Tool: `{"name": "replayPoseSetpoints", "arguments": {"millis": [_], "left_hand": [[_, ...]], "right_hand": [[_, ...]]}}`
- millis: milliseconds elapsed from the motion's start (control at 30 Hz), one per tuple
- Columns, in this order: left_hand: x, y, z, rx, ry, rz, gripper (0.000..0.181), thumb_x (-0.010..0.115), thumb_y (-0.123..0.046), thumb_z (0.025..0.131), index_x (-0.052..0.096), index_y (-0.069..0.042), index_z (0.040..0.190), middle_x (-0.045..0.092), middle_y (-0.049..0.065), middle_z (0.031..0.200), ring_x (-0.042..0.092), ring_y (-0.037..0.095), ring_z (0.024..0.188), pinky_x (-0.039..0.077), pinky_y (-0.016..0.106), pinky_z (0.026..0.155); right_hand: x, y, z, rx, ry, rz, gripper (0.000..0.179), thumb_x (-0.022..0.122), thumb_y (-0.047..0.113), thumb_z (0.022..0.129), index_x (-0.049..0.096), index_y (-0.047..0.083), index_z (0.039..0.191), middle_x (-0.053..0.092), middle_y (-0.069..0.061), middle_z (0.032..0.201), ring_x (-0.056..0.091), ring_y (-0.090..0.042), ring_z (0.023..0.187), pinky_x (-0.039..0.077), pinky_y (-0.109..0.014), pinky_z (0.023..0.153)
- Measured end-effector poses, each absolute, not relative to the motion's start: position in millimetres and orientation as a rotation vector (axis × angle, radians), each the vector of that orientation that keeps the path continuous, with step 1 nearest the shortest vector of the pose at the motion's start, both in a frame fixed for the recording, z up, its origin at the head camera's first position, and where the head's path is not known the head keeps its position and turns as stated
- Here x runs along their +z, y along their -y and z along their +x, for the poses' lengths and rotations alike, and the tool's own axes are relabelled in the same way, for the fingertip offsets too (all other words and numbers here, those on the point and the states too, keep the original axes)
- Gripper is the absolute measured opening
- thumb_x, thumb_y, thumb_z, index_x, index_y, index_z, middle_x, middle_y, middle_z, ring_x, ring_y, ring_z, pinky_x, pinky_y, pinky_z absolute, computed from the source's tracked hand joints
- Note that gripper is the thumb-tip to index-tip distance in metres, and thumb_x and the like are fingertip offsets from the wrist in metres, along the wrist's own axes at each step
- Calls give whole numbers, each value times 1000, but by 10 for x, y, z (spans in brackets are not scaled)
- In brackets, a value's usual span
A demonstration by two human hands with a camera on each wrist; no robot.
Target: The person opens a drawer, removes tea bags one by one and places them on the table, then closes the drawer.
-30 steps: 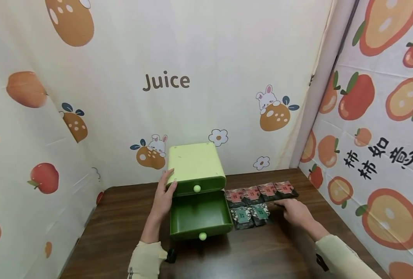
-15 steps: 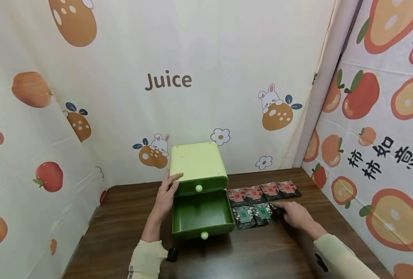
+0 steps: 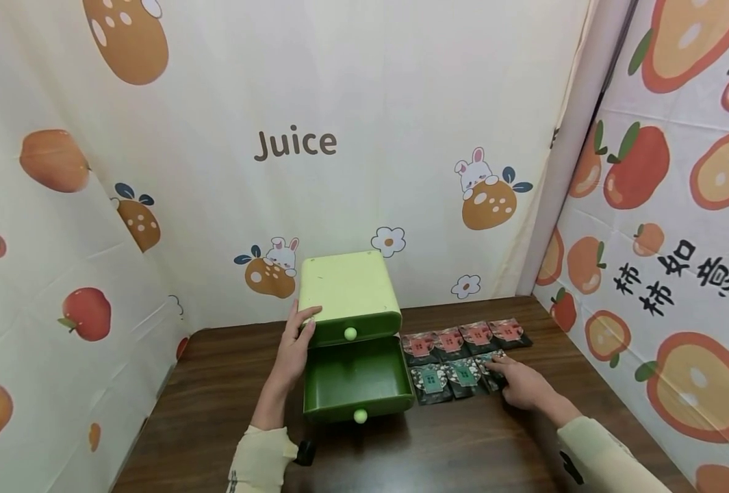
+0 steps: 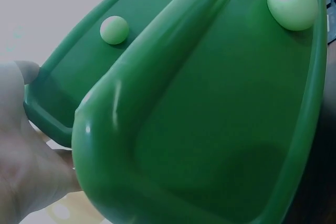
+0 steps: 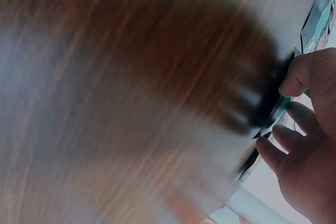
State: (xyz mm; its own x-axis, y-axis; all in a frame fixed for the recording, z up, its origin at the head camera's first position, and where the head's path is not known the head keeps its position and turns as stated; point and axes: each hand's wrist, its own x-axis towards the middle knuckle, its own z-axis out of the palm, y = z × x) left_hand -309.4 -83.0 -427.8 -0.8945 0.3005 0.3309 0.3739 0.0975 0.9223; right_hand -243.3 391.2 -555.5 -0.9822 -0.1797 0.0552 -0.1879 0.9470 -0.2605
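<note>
A small drawer cabinet (image 3: 348,284) with a pale green top stands at the back of the table. Its lower green drawer (image 3: 358,376) is pulled out, with nothing inside. My left hand (image 3: 290,349) rests at the cabinet's front left corner, fingers along the top and side, thumb near the upper drawer front (image 4: 100,61). On the right, a black packet with a green label (image 3: 492,368) lies at the end of the front row. My right hand (image 3: 527,383) holds its right side, which the fingers cover; the right wrist view shows my thumb (image 5: 296,77) at its edge.
Two green-labelled packets (image 3: 465,376) lie between the drawer and that packet. Behind them runs a row of several red-labelled packets (image 3: 478,335). A patterned curtain (image 3: 339,192) hangs behind the brown wooden table (image 3: 450,452), and a fruit-print sheet (image 3: 666,274) stands at the right.
My right hand has brought the third green-labelled packet left and down beside the other two, and its label now shows. The left hand's fingers have slid slightly further onto the cabinet top.
</note>
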Motion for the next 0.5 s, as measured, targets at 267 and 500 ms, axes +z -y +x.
{"name": "replayPoseSetpoints", "arguments": {"millis": [267,500], "left_hand": [[-4282,827,-3082,-1938,2266,-714,36,37,-12,107,48,2,138,-6,16,159,-7,35,144,7,60,109],[-4283,834,-3080,-1942,2260,-711,36,36,-11,107,48,2,138,-6,18,159,-7,37,144,7,61,109]], "right_hand": [[-5582,-3893,-2432,389,3058,277,57,62,-7,74,62,5,129,49,-24,138,48,-45,122,47,-44,69],[-5503,-3840,-2418,386,2946,303,44,67,-4,76,67,2,119,57,-23,128,53,-42,117,48,-53,81]]}}
